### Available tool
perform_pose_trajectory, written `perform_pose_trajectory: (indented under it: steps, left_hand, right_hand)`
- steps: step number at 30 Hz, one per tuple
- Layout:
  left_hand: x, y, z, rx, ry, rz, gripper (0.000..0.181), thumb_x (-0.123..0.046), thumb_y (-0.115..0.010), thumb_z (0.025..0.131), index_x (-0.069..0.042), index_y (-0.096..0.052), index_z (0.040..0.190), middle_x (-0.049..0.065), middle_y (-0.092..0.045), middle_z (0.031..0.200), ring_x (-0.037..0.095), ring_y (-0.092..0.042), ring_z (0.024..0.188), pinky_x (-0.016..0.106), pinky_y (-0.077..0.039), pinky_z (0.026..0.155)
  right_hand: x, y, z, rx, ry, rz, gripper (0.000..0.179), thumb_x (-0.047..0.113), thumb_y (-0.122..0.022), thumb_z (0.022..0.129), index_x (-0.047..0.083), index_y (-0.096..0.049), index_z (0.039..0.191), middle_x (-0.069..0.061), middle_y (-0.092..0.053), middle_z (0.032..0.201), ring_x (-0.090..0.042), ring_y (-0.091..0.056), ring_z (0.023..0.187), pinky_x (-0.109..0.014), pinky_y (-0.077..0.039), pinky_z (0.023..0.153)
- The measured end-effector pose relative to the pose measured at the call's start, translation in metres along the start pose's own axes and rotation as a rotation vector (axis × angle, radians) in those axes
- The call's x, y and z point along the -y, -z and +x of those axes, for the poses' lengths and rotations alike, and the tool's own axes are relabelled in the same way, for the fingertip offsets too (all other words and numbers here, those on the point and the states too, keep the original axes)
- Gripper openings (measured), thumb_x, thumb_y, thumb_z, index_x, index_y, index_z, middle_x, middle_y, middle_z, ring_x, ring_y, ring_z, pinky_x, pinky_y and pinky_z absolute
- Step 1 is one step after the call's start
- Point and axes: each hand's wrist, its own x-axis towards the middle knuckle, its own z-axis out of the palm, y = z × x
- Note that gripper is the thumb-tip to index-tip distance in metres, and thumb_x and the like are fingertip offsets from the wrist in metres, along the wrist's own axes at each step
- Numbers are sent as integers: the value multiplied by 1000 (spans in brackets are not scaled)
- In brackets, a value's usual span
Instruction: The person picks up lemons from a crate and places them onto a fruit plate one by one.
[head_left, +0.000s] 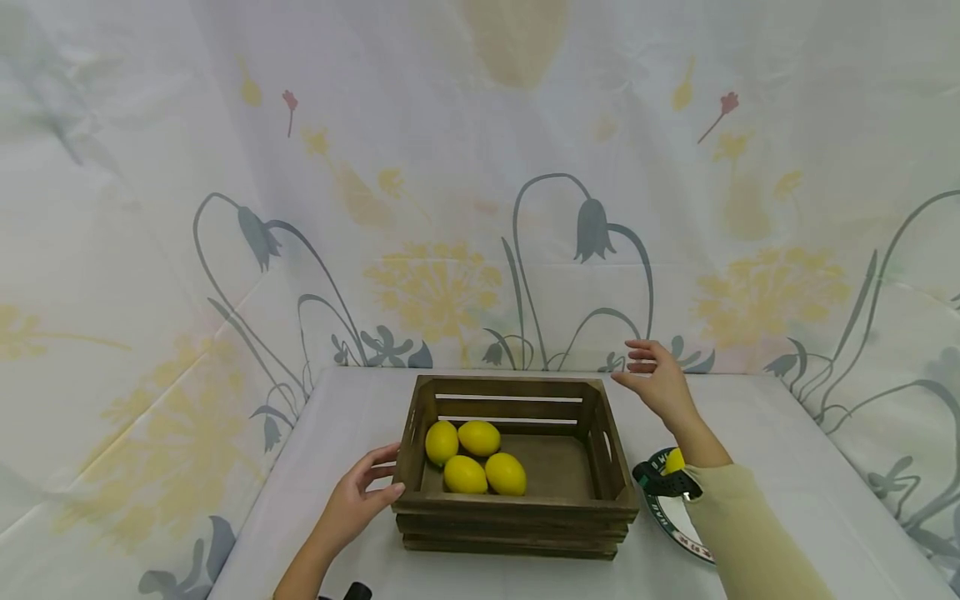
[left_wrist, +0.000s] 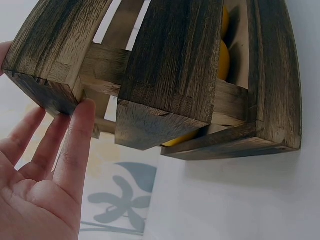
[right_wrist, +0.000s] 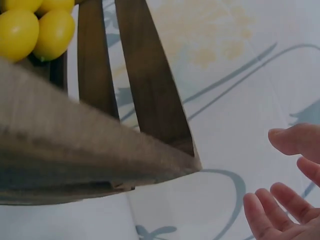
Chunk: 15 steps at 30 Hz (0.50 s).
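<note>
A brown slatted wooden crate stands on the white table with several yellow lemons in its left half. At the crate's left front corner, my left hand touches the wood with thumb and fairly straight fingers; the left wrist view shows fingertips against the end of the top slat. My right hand is raised off the crate's back right corner, holding nothing. Its fingers are spread and slightly bent in the right wrist view, apart from the crate rim.
Right of the crate lies a round plate with a dark green lettered rim, partly hidden by my right forearm. A yellow lemon shows on it. Behind the table hangs a flower-printed cloth.
</note>
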Motion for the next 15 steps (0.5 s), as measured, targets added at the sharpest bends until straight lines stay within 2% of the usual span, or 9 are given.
perform_pose_trajectory:
  steps: [9, 15]
  left_hand:
    - [-1, -1, 0, 0, -2, -4, 49, -4, -65, 86, 1, -47, 131, 19, -47, 131, 32, -50, 110, 24, -49, 80]
    - [0, -1, 0, -10, 0, 4, 48, -5, -65, 86, 1, -48, 131, 18, -48, 130, 32, -50, 110, 25, -50, 80]
  right_hand:
    - [3, -13, 8, 17, 33, 44, 56, 12, -69, 84, -1, -43, 132, -26, -45, 123, -41, -48, 110, -52, -45, 85]
    - [10, -21, 11, 22, 17, 53, 55, 10, -69, 83, 0, -44, 130, -25, -46, 122, -40, -49, 111, -50, -45, 85]
